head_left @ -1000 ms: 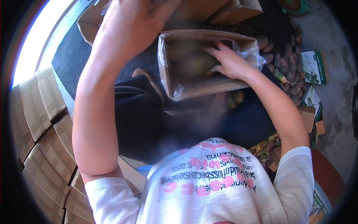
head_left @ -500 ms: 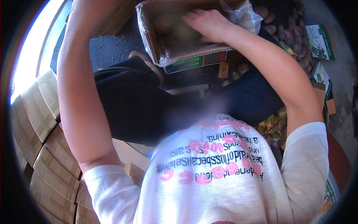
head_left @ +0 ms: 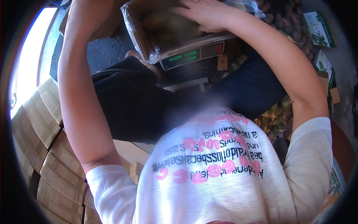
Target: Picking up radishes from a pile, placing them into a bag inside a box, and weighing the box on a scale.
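Cardboard box (head_left: 175,31) of brownish produce, plastic-lined, atop weighing scale (head_left: 194,56).
Right hand (head_left: 207,13) flat inside, fingers spread, clamping nothing; left hand beyond frame edge, grip untellable; box long axis left-right.

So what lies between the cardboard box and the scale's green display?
In the head view, crumpled clear plastic liner spills over the brown cardboard box's rim above the scale's green display. The right hand rests inside the box.
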